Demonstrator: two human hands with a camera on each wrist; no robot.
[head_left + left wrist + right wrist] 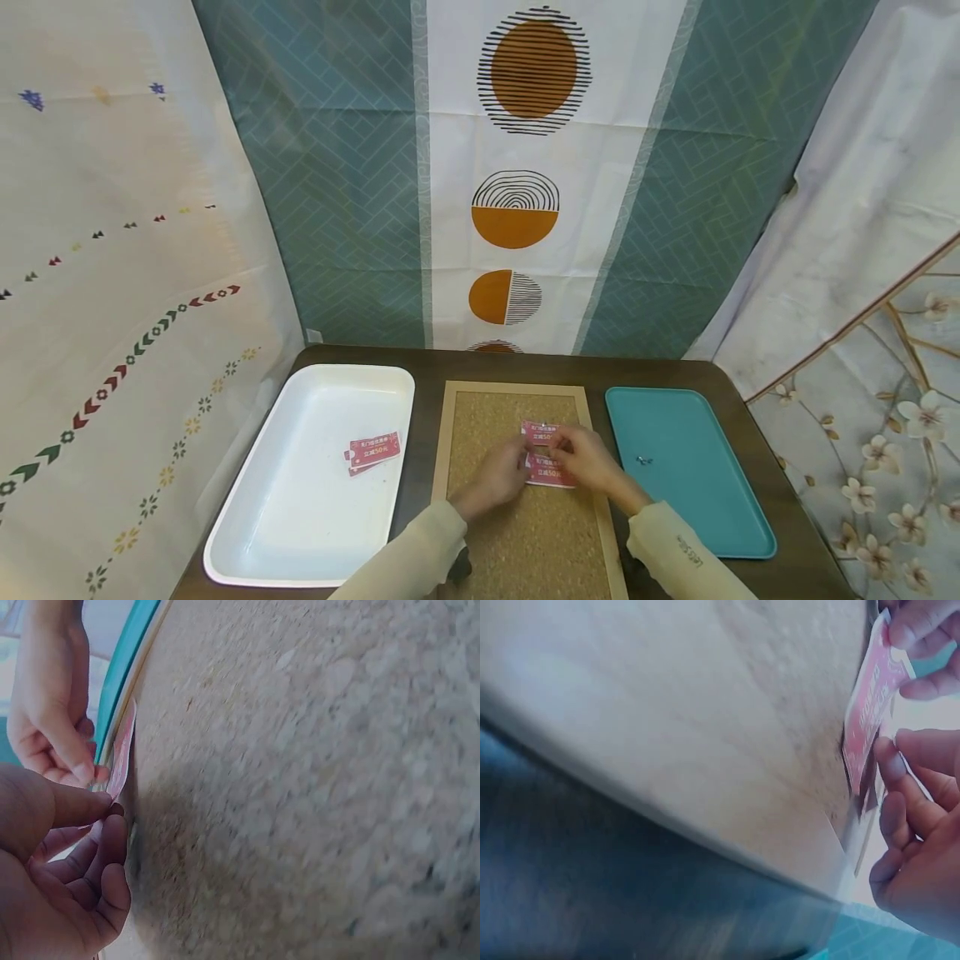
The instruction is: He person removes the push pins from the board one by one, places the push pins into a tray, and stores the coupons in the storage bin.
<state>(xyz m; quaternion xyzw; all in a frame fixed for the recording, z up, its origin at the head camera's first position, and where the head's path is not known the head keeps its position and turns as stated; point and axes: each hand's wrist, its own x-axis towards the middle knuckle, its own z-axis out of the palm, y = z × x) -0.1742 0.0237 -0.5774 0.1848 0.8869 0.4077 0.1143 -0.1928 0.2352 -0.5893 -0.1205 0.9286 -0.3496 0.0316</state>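
Upper red coupon (537,431) sits over the cork board (517,533), just above the lower red coupon (550,472). Left hand (496,469) pinches its left end, thumb against index; right hand (588,458) pinches near its right end, other fingers curled. Teal tray (686,500), right on the bench (795,525): small metallic pieces (644,460). White tray (300,500), left: overlapping red coupons (374,450).

Lower pink coupon (550,473) over the corkboard (480,412), printed "立减50元"; upper pink coupon (537,432), also over the corkboard, "立减50" legible; topmost pink coupon (375,450) in the white tray (300,508) left of the corkboard, "立减50元"; right sleeve (675,542), right of the corkboard, dark lettering, illegible.
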